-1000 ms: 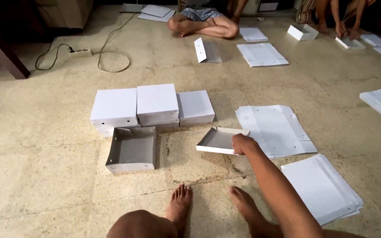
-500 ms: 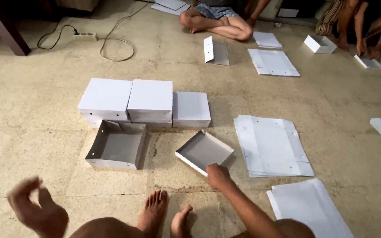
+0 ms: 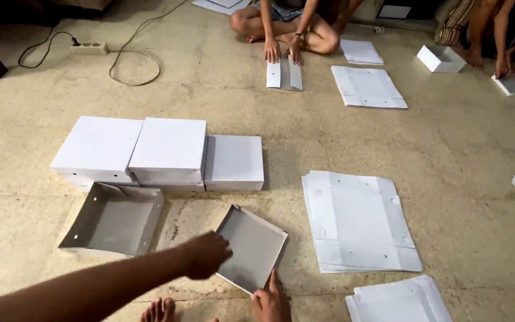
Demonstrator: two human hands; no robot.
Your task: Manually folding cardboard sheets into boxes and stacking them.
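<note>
Left grip: our left hand [image 3: 207,255] reaches across and presses on the near left edge of the shallow grey tray [image 3: 251,247]; the fingers curl over the rim, though we cannot tell whether they clench it or only push.
Right grip: our right hand [image 3: 271,301] sits at the tray's near corner, fingers extended and touching the edge, not closed round anything we can see.
Tray's place: it lies on the floor [image 3: 448,179], turned at an angle, just in front of the closed white boxes [image 3: 168,152] and just beside the deep open box [image 3: 114,219], which is to its left.
Tray's look: low folded walls, a grey inside, white outer faces, one piece of thin card, empty.
Done so far, as we judge it: three closed boxes stand in a row touching each other; the deep box and the tray are both folded up but not yet joined.
Left to do, as we judge it: the flat card stack [image 3: 359,220] to the right of the tray, and a second flat stack [image 3: 397,301] nearer us, remain unfolded.
Beyond: other people [image 3: 287,24] sit well past the boxes, pressing on card of their own.
</note>
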